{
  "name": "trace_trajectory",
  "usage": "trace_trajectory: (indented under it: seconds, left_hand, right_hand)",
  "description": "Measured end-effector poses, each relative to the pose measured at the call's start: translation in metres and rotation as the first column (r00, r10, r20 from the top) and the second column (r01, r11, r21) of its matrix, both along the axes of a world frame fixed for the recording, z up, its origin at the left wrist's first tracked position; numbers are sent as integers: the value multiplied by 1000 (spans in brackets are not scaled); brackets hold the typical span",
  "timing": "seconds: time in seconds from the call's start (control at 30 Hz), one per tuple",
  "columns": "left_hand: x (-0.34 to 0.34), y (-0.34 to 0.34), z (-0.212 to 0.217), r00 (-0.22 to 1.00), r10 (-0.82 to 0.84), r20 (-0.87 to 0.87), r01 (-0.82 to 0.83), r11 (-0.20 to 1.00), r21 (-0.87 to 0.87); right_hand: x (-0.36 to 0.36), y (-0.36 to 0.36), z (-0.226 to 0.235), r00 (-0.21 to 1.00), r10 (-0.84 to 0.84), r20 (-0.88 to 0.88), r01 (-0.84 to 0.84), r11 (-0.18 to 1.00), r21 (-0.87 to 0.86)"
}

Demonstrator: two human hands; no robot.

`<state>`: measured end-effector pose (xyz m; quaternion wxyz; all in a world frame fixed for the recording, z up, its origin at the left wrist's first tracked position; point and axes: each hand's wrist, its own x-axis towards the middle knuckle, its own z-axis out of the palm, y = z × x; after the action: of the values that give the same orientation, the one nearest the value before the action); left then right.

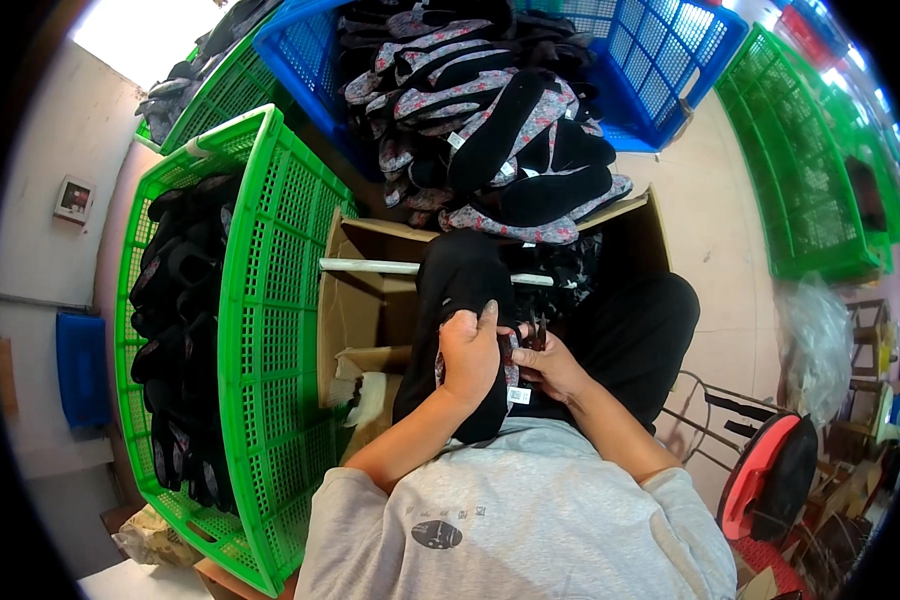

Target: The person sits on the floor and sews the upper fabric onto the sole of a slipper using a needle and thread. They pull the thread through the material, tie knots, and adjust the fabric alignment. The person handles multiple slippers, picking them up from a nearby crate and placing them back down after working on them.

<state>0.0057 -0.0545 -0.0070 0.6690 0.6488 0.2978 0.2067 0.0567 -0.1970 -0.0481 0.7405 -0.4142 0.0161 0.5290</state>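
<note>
My left hand (471,350) is closed around a slipper (482,420), pressed against my black-trousered left leg. The slipper has a black sole and a floral edge showing on both sides. A small white tag (519,395) hangs at its right edge. My right hand (553,370) is close beside it, fingers closed on a small dark two-pronged tool (538,333) that touches or nearly touches the slipper. Its exact kind is hard to make out. Beyond my knees lies a heap of floral slippers (490,140) with black soles.
A green crate (280,300) of dark slippers stands at my left. A blue crate (660,80) is behind the heap. A cardboard box (360,300), crossed by a white bar (370,266), sits between my knees and the heap. Green crates (790,160) and a red-and-black padded seat (770,475) are at right.
</note>
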Motion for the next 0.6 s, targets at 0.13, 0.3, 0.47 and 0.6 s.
trace_trajectory:
  seconds: [0.13, 0.3, 0.47, 0.6]
  left_hand:
    - [0, 1, 2, 1000, -17, -23, 18, 998, 55]
    - [-4, 6, -2, 999, -37, 19, 36, 999, 25]
    - [-5, 5, -5, 999, -6, 52, 10, 997, -76]
    - [-6, 6, -6, 999, -48, 4, 48, 999, -24]
  right_hand:
    - [-3, -1, 3, 998, -23, 56, 24, 1000, -15]
    - [-12, -5, 7, 975, -64, 213, 77, 995, -56]
    - [-20, -2, -3, 837, -101, 537, 209, 967, -143]
    - [-25, 4, 0, 864, -153, 479, 277, 940, -200]
